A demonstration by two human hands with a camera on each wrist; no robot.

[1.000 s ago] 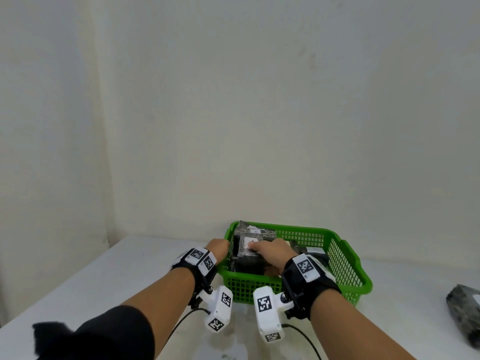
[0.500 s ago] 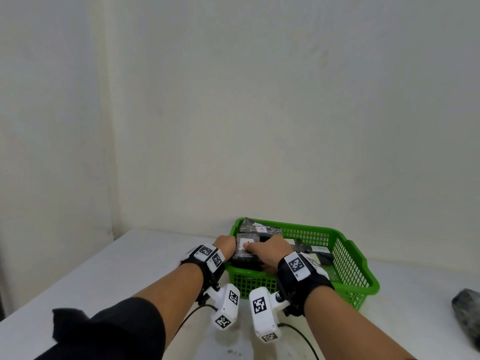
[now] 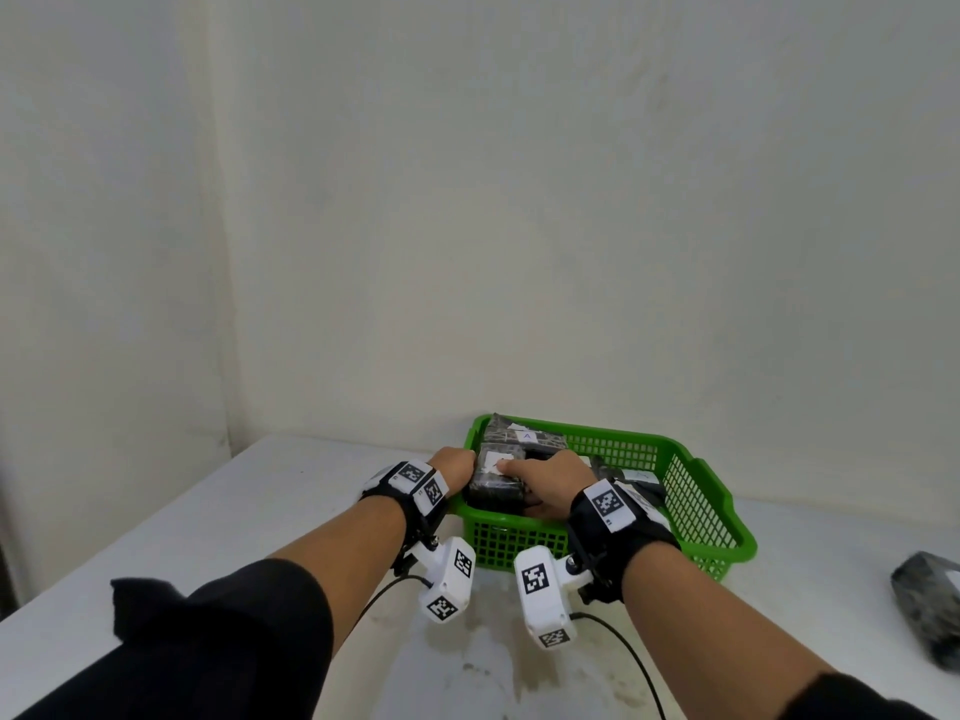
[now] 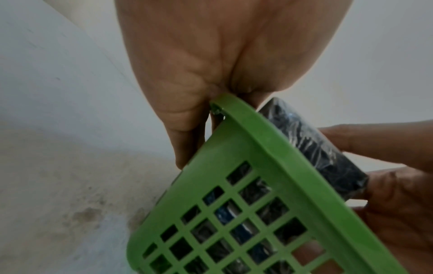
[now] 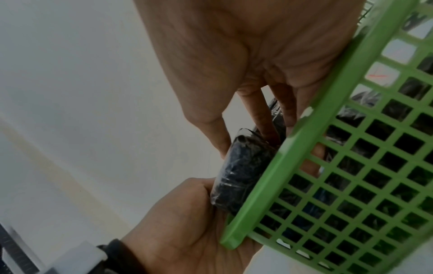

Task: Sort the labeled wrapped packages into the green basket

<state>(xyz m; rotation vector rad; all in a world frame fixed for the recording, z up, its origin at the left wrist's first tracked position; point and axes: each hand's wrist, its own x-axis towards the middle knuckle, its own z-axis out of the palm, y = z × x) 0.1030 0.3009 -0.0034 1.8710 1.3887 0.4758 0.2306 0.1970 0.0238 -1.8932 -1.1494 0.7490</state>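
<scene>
A green mesh basket (image 3: 696,496) stands on the white table near the wall, with several dark wrapped packages inside. Both hands hold one dark wrapped package (image 3: 493,485) with a white label, low in the basket's near-left corner. My left hand (image 3: 460,462) cups its left end at the basket rim (image 4: 269,133). My right hand (image 3: 545,472) grips it from the right, fingers on top. In the right wrist view the right hand's fingers (image 5: 257,115) press on the package (image 5: 243,166) while the left hand (image 5: 187,213) wraps its end. A package labelled A (image 3: 524,433) lies behind it.
Another dark wrapped package (image 3: 930,610) lies on the table at the far right edge of the head view. The table (image 3: 260,511) meets walls at the back and left. Stains mark the table surface in front of the basket.
Both hands have brought the held package lower into the basket's near-left corner. The head view has shifted slightly, so the basket sits a little higher and further right.
</scene>
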